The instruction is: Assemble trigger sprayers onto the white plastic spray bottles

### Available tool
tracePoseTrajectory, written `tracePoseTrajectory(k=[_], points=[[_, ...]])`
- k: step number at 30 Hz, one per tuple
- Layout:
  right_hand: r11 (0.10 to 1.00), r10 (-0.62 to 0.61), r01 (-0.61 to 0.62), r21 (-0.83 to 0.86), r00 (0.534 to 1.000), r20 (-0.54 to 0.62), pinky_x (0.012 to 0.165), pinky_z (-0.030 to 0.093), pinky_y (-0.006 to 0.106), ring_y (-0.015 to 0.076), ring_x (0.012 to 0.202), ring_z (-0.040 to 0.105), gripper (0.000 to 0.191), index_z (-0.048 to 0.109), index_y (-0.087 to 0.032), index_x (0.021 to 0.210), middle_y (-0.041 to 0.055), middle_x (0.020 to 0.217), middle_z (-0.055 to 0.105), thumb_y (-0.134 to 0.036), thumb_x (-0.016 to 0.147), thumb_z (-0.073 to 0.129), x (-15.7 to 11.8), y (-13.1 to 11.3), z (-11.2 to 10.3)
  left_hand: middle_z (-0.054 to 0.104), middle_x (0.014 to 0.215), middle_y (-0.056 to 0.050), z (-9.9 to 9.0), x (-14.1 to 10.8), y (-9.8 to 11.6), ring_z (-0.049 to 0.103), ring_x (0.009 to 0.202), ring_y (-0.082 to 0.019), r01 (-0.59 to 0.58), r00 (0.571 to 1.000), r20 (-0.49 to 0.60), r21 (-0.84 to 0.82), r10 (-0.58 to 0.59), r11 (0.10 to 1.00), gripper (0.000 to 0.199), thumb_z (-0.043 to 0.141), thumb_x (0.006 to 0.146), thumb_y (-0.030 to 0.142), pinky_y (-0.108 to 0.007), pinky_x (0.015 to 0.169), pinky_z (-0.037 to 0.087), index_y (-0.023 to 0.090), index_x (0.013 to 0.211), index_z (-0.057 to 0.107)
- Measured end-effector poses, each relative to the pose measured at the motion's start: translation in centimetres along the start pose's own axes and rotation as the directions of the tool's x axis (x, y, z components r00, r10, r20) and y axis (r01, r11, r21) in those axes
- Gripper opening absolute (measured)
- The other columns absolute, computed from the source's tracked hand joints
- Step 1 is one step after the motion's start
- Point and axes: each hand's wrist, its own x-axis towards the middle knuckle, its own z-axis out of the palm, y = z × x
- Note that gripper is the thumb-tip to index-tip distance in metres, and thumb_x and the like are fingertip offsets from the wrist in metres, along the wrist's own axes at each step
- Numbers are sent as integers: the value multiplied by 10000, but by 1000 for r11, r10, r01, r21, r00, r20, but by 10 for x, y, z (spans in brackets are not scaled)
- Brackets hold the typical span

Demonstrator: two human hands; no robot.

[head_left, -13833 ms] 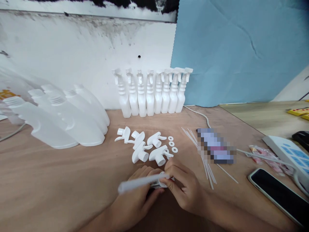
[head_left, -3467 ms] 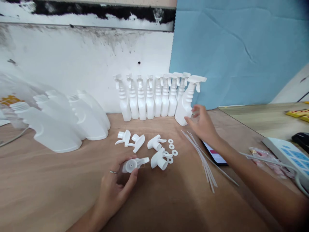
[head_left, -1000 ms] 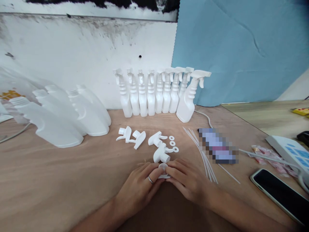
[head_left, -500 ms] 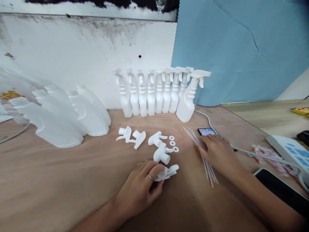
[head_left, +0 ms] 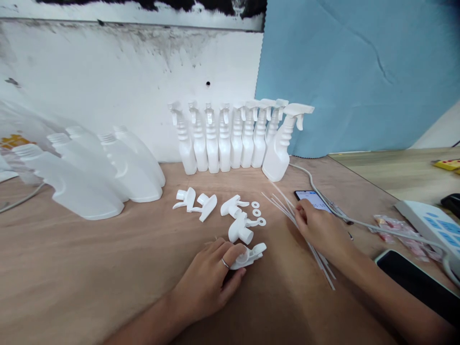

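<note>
My left hand [head_left: 212, 273] grips a white trigger spray head [head_left: 254, 255] near the table's front, its opening facing up. More spray heads lie just beyond it, one [head_left: 240, 229] close to my fingertips and another [head_left: 233, 206] behind that. Small white ring washers [head_left: 255, 205] lie beside them. On the right, my right hand [head_left: 318, 227] has its fingers pinched together on a thin white dip tube [head_left: 282, 194]. Several more tubes [head_left: 321, 261] run loosely under the hand. The fingertips are partly hidden, so the exact number of tubes held cannot be seen.
Assembled spray bottles [head_left: 224, 148] stand in a row by the wall. Open bottles without heads [head_left: 89, 191] stand at left. Two more spray heads [head_left: 206, 206] lie mid-table. A lit phone [head_left: 311, 197], a cable [head_left: 381, 225], a dark phone [head_left: 413, 282] and a white device [head_left: 431, 220] occupy the right.
My right hand has drawn its fingers together and shifted slightly. The tubes have turned and spread, one now apart from the bundle. My left hand and its spray head stay put.
</note>
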Motion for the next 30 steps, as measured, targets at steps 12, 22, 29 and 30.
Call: tracePoseTrajectory(k=[12,22,29,30], points=[[3,-102,-34,999,994,34,521,508,281,187,751,685,279,604,-282,1225,85,1216,604,-354,962,546,-21,-31,-39,605,1232,-10,0,0,-6,599,1103,-155,-12,997,-74,-194,-2,981,224,510,987,249,-295,948,480,297,1202,477],[252,-79,75,965,995,-56,590,463,231,115,599,568,169,700,-221,915,-13,673,606,-342,971,596,-24,-28,-12,607,1222,-9,-2,1,-7,607,1070,-154,-2,999,-48,-195,-7,981,249,506,983,232,-302,932,483,307,1217,466],[463,-344,349,814,918,-198,541,422,241,116,550,574,220,689,-219,990,-24,630,564,-260,1023,475,-45,-28,-13,611,1213,-15,0,0,-8,608,1068,-155,-26,998,-61,-182,15,983,264,517,979,231,-298,925,485,307,1226,460],[460,-335,372,806,913,-231,540,419,243,113,533,568,243,692,-220,989,-28,614,555,-255,1029,455,-45,-27,-15,613,1213,-15,0,0,-9,610,1067,-155,-24,998,-60,-181,13,983,267,519,979,229,-298,925,485,308,1227,460]])
